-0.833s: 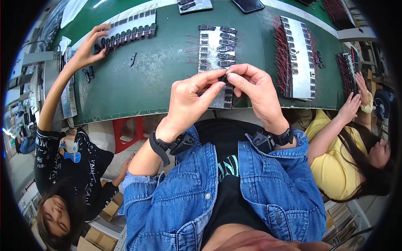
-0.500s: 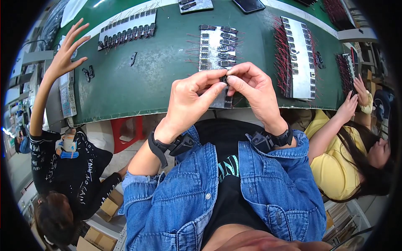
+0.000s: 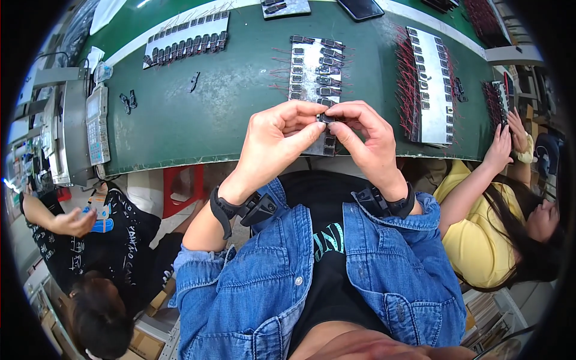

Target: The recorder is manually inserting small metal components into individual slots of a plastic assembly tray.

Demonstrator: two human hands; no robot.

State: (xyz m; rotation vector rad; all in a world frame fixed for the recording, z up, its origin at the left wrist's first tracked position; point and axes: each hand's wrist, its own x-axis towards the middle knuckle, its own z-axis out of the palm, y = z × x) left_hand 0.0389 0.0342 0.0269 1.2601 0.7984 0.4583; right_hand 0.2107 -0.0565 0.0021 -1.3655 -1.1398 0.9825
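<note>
2 hands (image 3: 273, 128) pinch small black part (image 3: 325, 118) over white board (image 3: 309, 67).

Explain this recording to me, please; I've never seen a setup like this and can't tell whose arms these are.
There is no machine here: a person works with two bare hands. The camera sits on the person's head and looks down through a wide fisheye lens, so straight edges bend. The left hand and right hand pinch a small black part between their fingertips, above the middle plate. On the green table, this and other pale plates carry rows of small dark parts with thin wires. The other arms belong to co-workers seated on either side, in a black top and a yellow top.
</note>
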